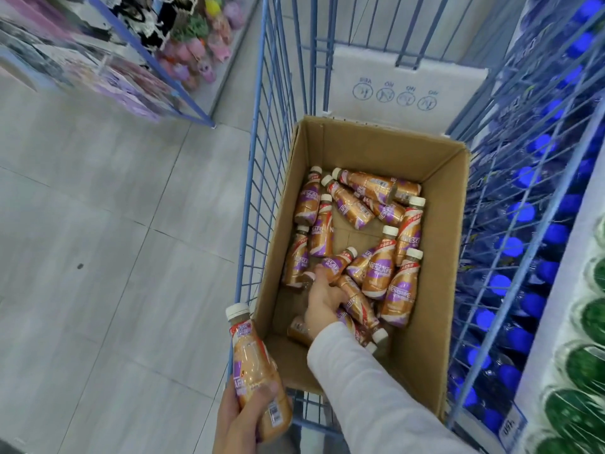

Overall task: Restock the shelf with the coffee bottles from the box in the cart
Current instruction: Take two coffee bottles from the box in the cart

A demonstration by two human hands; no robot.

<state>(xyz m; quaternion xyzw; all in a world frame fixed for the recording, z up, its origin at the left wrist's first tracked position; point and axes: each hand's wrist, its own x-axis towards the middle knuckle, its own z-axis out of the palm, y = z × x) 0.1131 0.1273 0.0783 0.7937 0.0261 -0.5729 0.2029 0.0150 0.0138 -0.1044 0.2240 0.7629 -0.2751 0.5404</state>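
My left hand (242,417), cut off at the bottom edge, holds one coffee bottle (253,365) tight, just outside the cart (246,204). In the box (438,257) lie about fifteen bottles (401,290), some hidden under my sleeve (360,381). My right hand (322,299) rests among them with its fingers hidden, so I cannot tell if it grips one.

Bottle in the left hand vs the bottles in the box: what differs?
The held bottle is gripped by the left hand outside the cardboard box, cap pointing away. The boxed bottles lie loose on its floor. The held bottle is alone, while the boxed bottles are jumbled, caps pointing every way, some overlapping. Both have white caps and orange-and-purple labels.
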